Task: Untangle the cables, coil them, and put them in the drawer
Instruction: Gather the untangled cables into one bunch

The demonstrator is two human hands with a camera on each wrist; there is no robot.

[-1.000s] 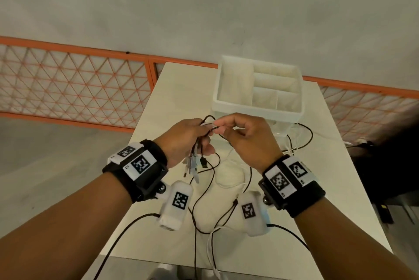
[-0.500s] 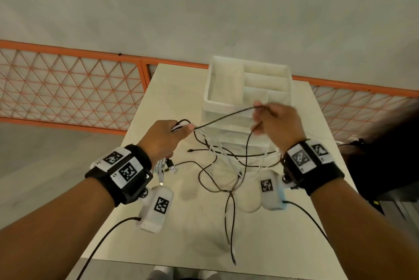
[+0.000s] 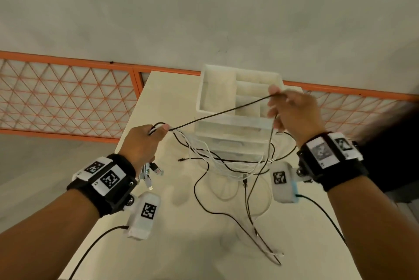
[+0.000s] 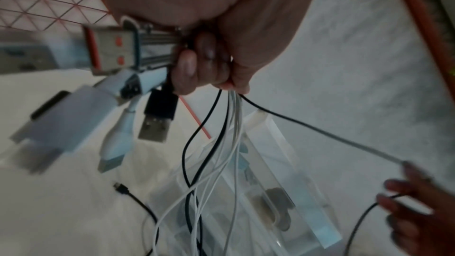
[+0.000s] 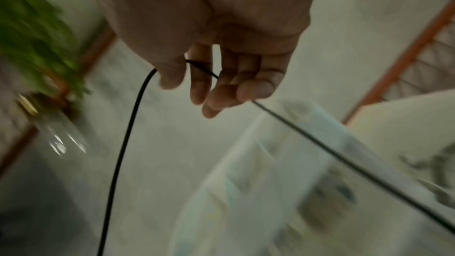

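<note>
My left hand [image 3: 145, 141] grips a bundle of black and white cables [image 4: 221, 143] near their plug ends; several USB plugs [image 4: 155, 122] hang below its fingers. From that fist a black cable [image 3: 217, 113] runs taut up to my right hand [image 3: 292, 114], which pinches it between thumb and fingers above the drawer unit. In the right wrist view the black cable [image 5: 320, 143] passes through the fingers [image 5: 221, 92] and hangs down on the other side. The remaining cables [image 3: 238, 166] sag in tangled loops onto the table [image 3: 158, 98]. The white drawer unit [image 3: 238, 89] stands at the table's far end.
The drawer unit has an open divided tray on top and clear drawers [image 3: 229, 143] below. Orange mesh railing [image 3: 68, 102] runs behind the table. A blurred green plant [image 5: 37, 36] and a glass bottle [image 5: 56, 135] appear at the left of the right wrist view.
My hands were together over the tangle; the right hand has since pulled a black cable up and to the right, away from the left hand, and the strand is now taut.
</note>
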